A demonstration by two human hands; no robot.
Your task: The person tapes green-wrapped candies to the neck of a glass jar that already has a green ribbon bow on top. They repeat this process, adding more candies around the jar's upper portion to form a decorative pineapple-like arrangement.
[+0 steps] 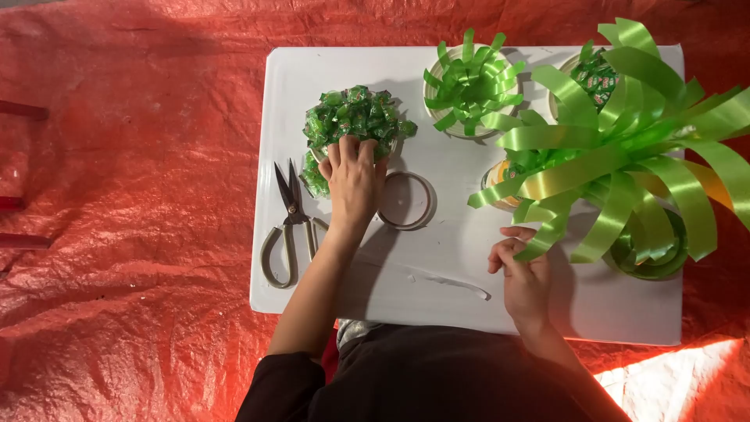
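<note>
My left hand (353,181) rests on the near side of a round mound of green wrapped candies (355,117) on a white board (437,273), fingers laid over its edge. My right hand (522,273) pinches the end of a shiny green ribbon loop (547,234) that belongs to a large green ribbon bow (625,148) at the right. Scissors (291,223) with pale handles lie shut just left of my left wrist. A clear tape ring (406,201) lies right of that hand.
A smaller green ribbon bow (471,82) sits on a round base at the back. More green candies (595,76) show behind the big bow, and a green ribbon roll (652,262) lies under it. Red plastic sheeting (133,234) surrounds the board.
</note>
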